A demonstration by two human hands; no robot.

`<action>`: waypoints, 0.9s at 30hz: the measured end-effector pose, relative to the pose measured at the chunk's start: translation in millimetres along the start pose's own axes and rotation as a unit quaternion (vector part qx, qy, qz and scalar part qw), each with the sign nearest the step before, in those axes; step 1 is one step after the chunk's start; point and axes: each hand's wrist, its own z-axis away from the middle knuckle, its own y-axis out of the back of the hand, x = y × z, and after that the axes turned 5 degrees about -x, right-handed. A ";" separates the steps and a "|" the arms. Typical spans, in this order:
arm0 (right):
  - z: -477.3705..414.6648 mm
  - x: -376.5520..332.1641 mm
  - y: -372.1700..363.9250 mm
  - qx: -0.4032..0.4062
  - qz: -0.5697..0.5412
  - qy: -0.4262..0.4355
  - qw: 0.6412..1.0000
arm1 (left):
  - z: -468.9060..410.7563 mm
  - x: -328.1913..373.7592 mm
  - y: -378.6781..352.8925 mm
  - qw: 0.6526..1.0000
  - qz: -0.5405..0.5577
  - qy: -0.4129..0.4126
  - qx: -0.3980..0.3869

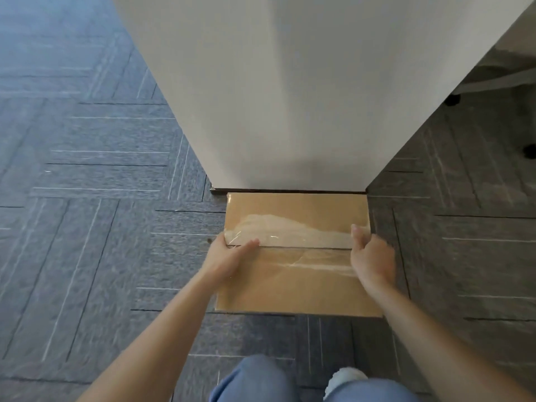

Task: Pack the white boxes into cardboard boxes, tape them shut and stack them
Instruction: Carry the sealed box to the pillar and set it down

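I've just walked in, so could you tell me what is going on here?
A person grips a box by its sides, left hand on the left edge, right hand on the right. Its top seam is already taped shut. The box is at the foot of a white pillar, over grey carpet; whether it rests on the carpet is unclear.

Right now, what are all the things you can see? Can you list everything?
cardboard box: one, brown, taped shut, at the foot of the pillar
tape: clear and shiny, across the box top
pillar: one, white, behind the box
floor: dark grey tiles, all around
wheels: two, black, far right
legs: two, blue jeans, bottom edge
shoe: one, white, bottom
left hand: one, grips the box's left edge
right hand: one, grips the box's right edge
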 end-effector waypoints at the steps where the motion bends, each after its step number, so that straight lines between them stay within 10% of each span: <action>1: -11.8 7.0 -17.0 0.002 0.002 0.002 1.000 | -18.1 -9.6 -5.1 1.000 -0.014 -0.004 0.008; 27: -164.0 -1.2 -119.8 0.022 0.052 0.006 0.998 | -179.7 3.7 -62.2 0.922 -0.325 0.028 0.209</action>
